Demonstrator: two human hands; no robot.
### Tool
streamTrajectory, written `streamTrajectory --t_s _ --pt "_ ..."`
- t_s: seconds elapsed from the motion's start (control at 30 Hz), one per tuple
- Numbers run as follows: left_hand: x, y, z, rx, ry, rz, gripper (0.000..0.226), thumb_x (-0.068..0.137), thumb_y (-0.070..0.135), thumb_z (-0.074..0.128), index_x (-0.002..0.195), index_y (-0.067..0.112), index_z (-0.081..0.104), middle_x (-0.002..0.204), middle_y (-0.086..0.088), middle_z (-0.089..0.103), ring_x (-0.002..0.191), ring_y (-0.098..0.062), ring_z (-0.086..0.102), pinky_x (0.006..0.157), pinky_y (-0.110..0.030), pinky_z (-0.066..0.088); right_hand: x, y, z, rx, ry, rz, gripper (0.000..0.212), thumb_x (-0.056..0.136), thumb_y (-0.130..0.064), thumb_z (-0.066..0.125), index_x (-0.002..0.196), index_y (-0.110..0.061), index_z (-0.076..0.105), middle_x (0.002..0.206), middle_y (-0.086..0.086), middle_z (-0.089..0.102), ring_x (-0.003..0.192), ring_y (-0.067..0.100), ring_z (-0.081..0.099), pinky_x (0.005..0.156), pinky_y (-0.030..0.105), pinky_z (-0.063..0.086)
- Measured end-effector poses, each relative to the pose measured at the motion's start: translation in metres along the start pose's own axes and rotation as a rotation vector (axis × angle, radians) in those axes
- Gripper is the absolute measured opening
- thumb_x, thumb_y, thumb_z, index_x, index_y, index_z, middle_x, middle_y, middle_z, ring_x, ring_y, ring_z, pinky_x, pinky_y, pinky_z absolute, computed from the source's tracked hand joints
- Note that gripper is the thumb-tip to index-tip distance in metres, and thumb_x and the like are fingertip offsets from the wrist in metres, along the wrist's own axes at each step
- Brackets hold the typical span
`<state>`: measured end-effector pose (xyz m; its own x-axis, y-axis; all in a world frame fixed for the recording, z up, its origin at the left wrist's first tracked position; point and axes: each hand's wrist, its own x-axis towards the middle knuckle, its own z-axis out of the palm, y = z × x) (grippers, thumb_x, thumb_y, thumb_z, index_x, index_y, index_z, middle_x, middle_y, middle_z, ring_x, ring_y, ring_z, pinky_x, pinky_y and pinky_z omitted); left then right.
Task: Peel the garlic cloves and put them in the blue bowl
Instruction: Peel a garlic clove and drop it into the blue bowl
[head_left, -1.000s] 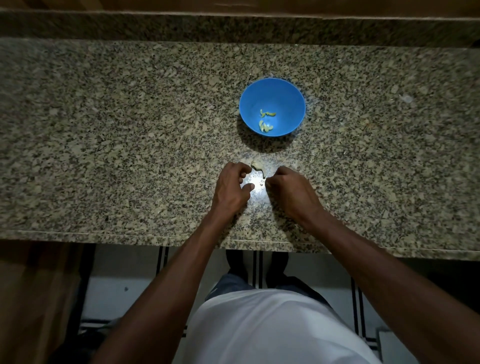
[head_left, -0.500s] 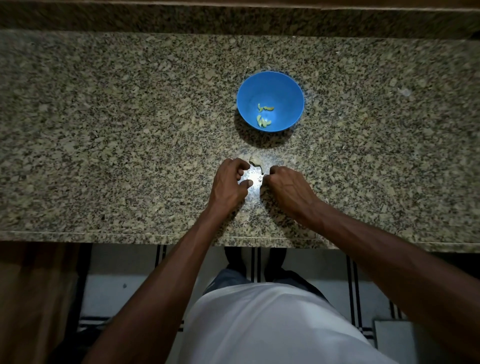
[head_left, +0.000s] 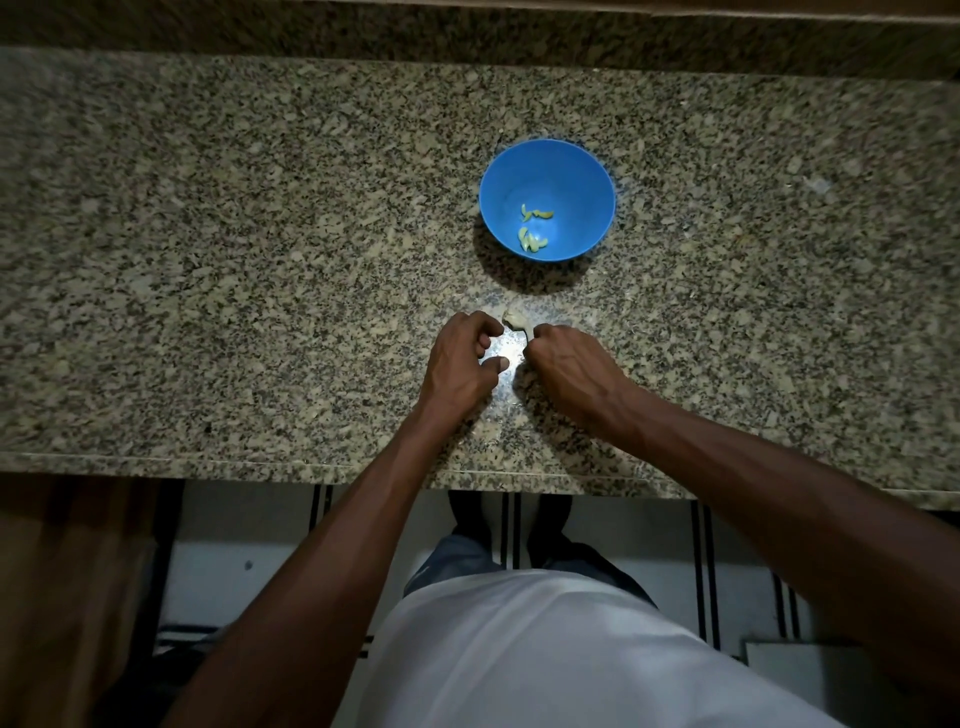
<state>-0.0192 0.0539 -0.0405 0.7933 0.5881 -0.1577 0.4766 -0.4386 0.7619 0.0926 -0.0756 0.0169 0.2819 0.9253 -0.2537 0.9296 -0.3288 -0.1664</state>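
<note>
Now working low over the worktop (head_left: 208, 270), left hand (head_left: 462, 364) curled but holding nothing visible, right hand (head_left: 566, 369) fisted, contents hidden, beside the garlic (head_left: 517, 319), keeping peeling close to the blue bowl (head_left: 587, 171) already holding peeled cloves (head_left: 535, 228).

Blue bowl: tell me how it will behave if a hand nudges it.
The blue bowl looks like thin plastic and holds only a few peeled garlic cloves, so it is probably light. On the polished granite counter it would likely slide rather than tip.
</note>
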Motion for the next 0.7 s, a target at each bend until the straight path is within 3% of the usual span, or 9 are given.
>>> streamTrajectory --t_s 0.17,0.27,0.33,0.4,0.43,0.47,0.53,0.6,0.7 --pt "-0.002 0.004 -0.001 0.009 0.003 -0.003 0.034 0.079 0.015 0.083 0.108 0.017 0.066 0.096 0.0 0.058 0.08 -0.006 0.052 0.069 -0.023 0.045 0.002 -0.003 -0.005 -0.016 -0.018 -0.016 0.021 0.095 0.005 0.055 0.081 -0.01 0.05 0.087 0.019 0.058 0.075 0.035 0.059 0.061 0.04 0.035" --pt "-0.004 0.006 -0.003 0.025 0.004 0.001 0.032 0.08 0.013 0.082 0.108 0.015 0.067 0.096 -0.001 0.059 0.083 -0.012 0.054 0.073 -0.026 0.049 0.003 -0.004 -0.004 0.031 -0.001 -0.003 0.016 0.093 0.005 0.058 0.082 -0.006 0.055 0.081 0.014 0.049 0.07 0.031 0.049 0.061 0.04 0.034" --pt "-0.007 0.009 -0.005 0.007 0.002 -0.024 0.029 0.081 0.009 0.082 0.106 0.013 0.069 0.094 0.0 0.063 0.081 -0.006 0.056 0.071 -0.019 0.05 0.003 0.004 0.002 0.096 0.041 0.044 0.02 0.089 0.001 0.064 0.074 -0.003 0.051 0.077 0.009 0.05 0.066 0.028 0.051 0.058 0.041 0.042" --pt "-0.009 0.013 -0.006 -0.057 0.012 -0.076 0.024 0.082 0.002 0.079 0.103 0.012 0.072 0.089 0.002 0.069 0.074 0.002 0.062 0.068 -0.015 0.054 0.003 0.016 0.007 0.317 0.085 0.188 0.012 0.083 0.0 0.07 0.071 0.0 0.067 0.07 0.005 0.062 0.06 0.019 0.06 0.061 0.042 0.059" --pt "-0.01 0.015 -0.005 -0.1 0.02 -0.102 0.023 0.084 -0.002 0.076 0.101 0.012 0.074 0.087 0.002 0.071 0.071 0.005 0.065 0.066 -0.014 0.055 0.002 0.022 0.008 0.485 0.1 0.27 0.012 0.084 0.0 0.073 0.072 -0.002 0.075 0.068 0.003 0.068 0.059 0.011 0.062 0.059 0.045 0.055" --pt "-0.012 0.017 -0.005 -0.142 0.026 -0.114 0.023 0.085 -0.004 0.074 0.101 0.011 0.076 0.086 0.001 0.073 0.071 0.007 0.066 0.066 -0.013 0.055 0.0 0.028 0.008 0.653 0.108 0.34 0.01 0.087 -0.002 0.077 0.078 -0.004 0.081 0.07 0.001 0.073 0.059 0.008 0.066 0.062 0.036 0.06" --pt "-0.018 0.021 -0.003 -0.246 0.025 -0.11 0.023 0.086 -0.005 0.074 0.103 0.01 0.078 0.088 -0.002 0.076 0.077 0.0 0.071 0.07 -0.018 0.06 -0.008 0.032 0.009 0.975 0.095 0.444 0.007 0.093 -0.006 0.078 0.096 -0.002 0.083 0.078 0.007 0.08 0.07 0.017 0.078 0.071 0.035 0.065" --pt "-0.024 0.027 -0.003 -0.337 0.01 -0.097 0.023 0.088 -0.003 0.076 0.108 0.008 0.078 0.092 -0.004 0.077 0.083 -0.008 0.075 0.072 -0.026 0.064 -0.014 0.033 0.012 1.212 0.045 0.491 0.016 0.097 -0.004 0.073 0.11 0.003 0.078 0.087 0.014 0.081 0.083 0.029 0.08 0.083 0.043 0.066" --pt "-0.028 0.034 -0.004 -0.35 -0.01 -0.061 0.024 0.089 -0.004 0.075 0.111 0.005 0.077 0.096 -0.004 0.077 0.084 -0.004 0.074 0.069 -0.015 0.058 -0.02 0.029 0.011 1.341 0.01 0.51 0.02 0.1 0.002 0.067 0.118 0.007 0.074 0.094 0.019 0.08 0.09 0.032 0.078 0.09 0.045 0.064"
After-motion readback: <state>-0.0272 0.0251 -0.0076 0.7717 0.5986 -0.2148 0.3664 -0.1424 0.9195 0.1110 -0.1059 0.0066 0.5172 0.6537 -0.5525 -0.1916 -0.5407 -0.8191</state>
